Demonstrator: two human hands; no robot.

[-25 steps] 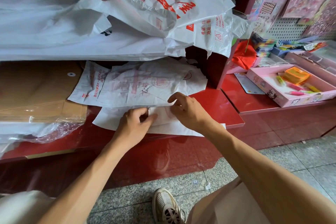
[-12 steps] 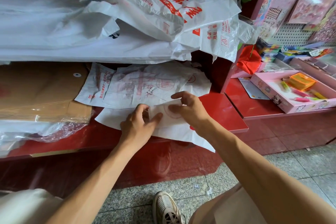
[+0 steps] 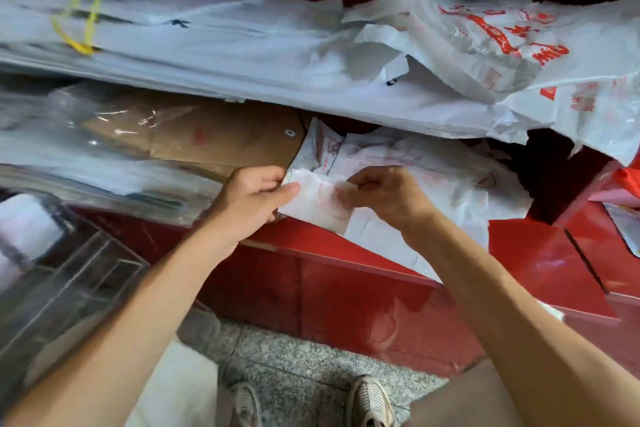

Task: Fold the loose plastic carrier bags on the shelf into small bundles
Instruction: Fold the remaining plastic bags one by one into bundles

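Two hands pinch folded bag (image 3: 320,201) | white, red print, creased

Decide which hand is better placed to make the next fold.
Right, probably: the right hand pinches the folded bag at its upper edge, free to turn it over, while the left hand grips the opposite end.

Two bare forearms, no sleeves, watch or rings visible. Left hand (image 3: 251,196) and right hand (image 3: 384,196) both ungloved, nails short. Pale beige cloth shorts (image 3: 457,402) at lower right, more of the same light fabric at lower left. Pair of mesh-topped trainers: left shoe (image 3: 244,406) grey-beige and blurred; right shoe (image 3: 370,402) beige with dark ribbed striping across the toe and dark laces.
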